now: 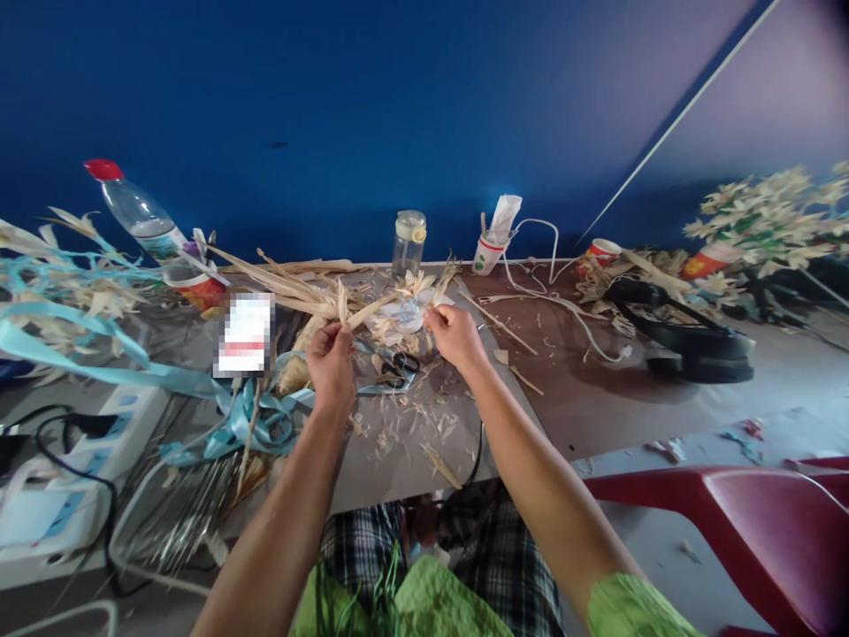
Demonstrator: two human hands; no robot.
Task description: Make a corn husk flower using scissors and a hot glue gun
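In the head view, my left hand (pixel 330 356) is closed, its thumb and fingers pinching a pale dried corn husk (pixel 343 305). A longer husk strip (pixel 370 310) slants from those fingertips toward the middle. My right hand (pixel 456 333) is also closed, fingertips pressed together beside a small heap of cut husk pieces (pixel 398 320); whatever they grip is too small to make out. Black-handled scissors (pixel 401 366) lie on the table between my hands. Long husk leaves (pixel 285 287) are piled behind my left hand.
A glass jar (pixel 409 243) and a paper cup (pixel 489 252) stand by the wall. Left are a plastic bottle (pixel 141 212), blue ribbon (pixel 252 425), thin wires (pixel 189 513) and a power strip (pixel 110 469). A black headset-like object (pixel 690 341) and husk flowers (pixel 756 217) sit right, near a red chair (pixel 762 522).
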